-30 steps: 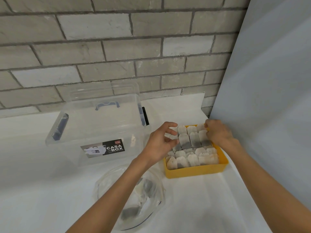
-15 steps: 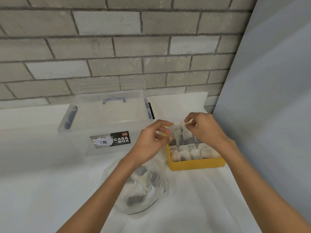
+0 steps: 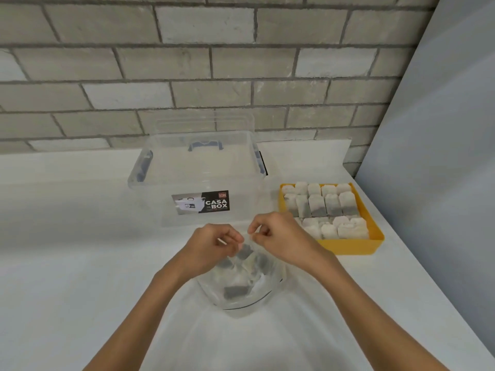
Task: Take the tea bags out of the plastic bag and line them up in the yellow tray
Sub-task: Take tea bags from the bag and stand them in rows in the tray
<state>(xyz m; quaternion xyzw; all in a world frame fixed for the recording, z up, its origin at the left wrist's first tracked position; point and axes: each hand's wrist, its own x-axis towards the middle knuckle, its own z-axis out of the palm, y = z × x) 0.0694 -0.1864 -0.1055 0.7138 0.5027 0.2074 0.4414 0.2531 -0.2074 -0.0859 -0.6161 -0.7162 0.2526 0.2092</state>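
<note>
A clear plastic bag [image 3: 242, 293] lies on the white counter in front of me with a few tea bags [image 3: 235, 291] inside. My left hand [image 3: 211, 249] and my right hand [image 3: 278, 239] both pinch the bag's top edge, close together, fingers curled. The yellow tray [image 3: 351, 246] stands to the right, holding several rows of tea bags [image 3: 322, 206] set upright. Neither hand touches the tray.
A clear lidded storage box [image 3: 198, 178] with a "CASA BOX" label stands behind the bag. A brick wall [image 3: 187, 76] runs along the back and a grey panel [image 3: 442, 156] closes the right side. The white counter [image 3: 67, 263] extends left.
Both hands have left the yellow tray and moved down-left to the plastic bag, where they now pinch its opening. The view has shifted left.
</note>
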